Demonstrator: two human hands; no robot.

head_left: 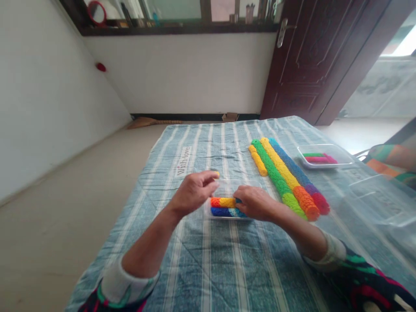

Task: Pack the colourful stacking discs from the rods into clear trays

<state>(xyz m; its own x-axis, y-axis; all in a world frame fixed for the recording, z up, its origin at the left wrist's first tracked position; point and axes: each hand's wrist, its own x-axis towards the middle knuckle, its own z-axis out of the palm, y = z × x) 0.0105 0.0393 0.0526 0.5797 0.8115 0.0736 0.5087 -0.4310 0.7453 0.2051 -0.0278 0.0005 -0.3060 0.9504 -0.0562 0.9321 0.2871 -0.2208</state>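
A clear plastic box (232, 218) stands on the table, holding two rows of small notched plastic discs. One is an orange and yellow row (222, 202); nearer me lies a dark and light blue row (224, 212). My left hand (194, 193) hovers over the box's left side, a small yellow disc (216, 174) at its pinched fingertips. Inside the box, the curled fingers of my right hand (255, 203) press on blue discs (238, 201) at the right end of the rows. Those fingertips are partly hidden.
Right of the box lie long disc rows: green (273, 169), yellow (281, 162), blue (289, 162), plus a short yellow row (258, 161). Another clear box (344, 164) holds green and pink discs. Clear plastic (383, 203) lies at the right edge. A striped cloth (182, 268) covers the table.
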